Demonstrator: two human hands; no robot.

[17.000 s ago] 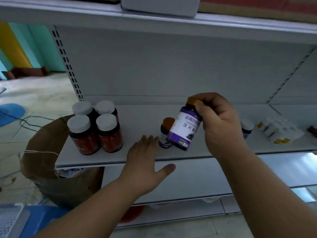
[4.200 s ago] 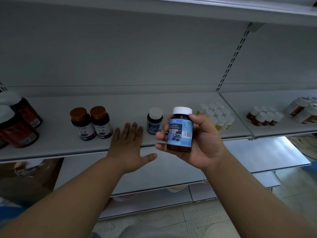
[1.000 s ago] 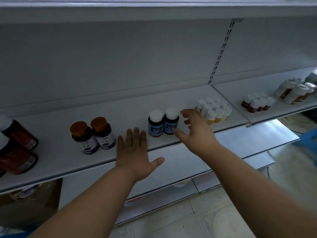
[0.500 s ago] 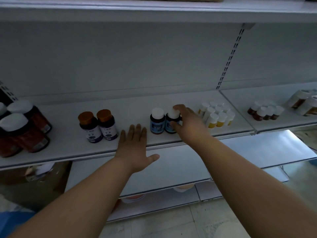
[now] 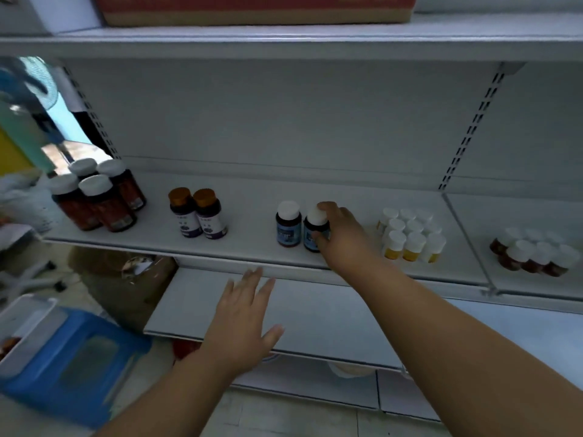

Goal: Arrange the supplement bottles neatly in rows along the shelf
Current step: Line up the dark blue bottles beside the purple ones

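A blue bottle [image 5: 314,233] is gripped by the right hand [image 5: 342,234], fingers curled round its white cap and side, at the shelf's front beside its twin [image 5: 287,224]. The left hand [image 5: 244,320] is held flat with fingers spread, holding nothing, below the shelf [image 5: 252,250] edge. The bottle is judged light, rigid and smooth; it is probably best taken round the body, below the cap. Orange-capped bottles [image 5: 198,212] and red bottles [image 5: 94,197] are set further left, yellow bottles [image 5: 410,234] just right. The painted surface looks slick. A carton [image 5: 252,9] lies on the board above.
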